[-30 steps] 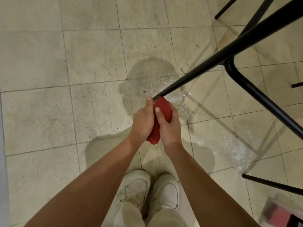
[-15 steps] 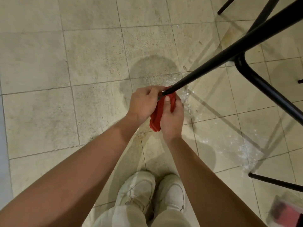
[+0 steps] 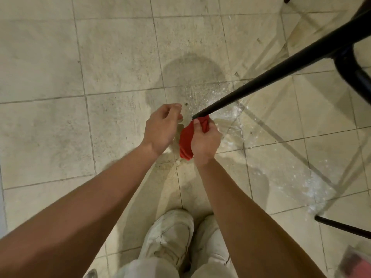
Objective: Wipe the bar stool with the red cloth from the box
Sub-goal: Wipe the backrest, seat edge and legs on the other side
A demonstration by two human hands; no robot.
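A black bar stool leg [image 3: 281, 71] slants down from the upper right to its tip at the centre of the view. My right hand [image 3: 203, 142] grips the red cloth [image 3: 186, 140] just below that tip, and the cloth's upper end touches the leg's foot. My left hand [image 3: 161, 130] hovers to the left of the leg tip with loosely curled fingers and holds nothing. Black stool rails [image 3: 353, 77] join the leg at the upper right.
Beige floor tiles [image 3: 100, 57] lie below, with white specks scattered under the stool. Another black stool foot [image 3: 341, 227] rests on the floor at the lower right. A blurred box with something red [image 3: 357, 263] sits in the bottom right corner. My white shoes [image 3: 172, 239] stand below my hands.
My left hand has let go of the cloth and leg tip and moved away to the left. My right hand still holds the cloth at the foot of the leg.
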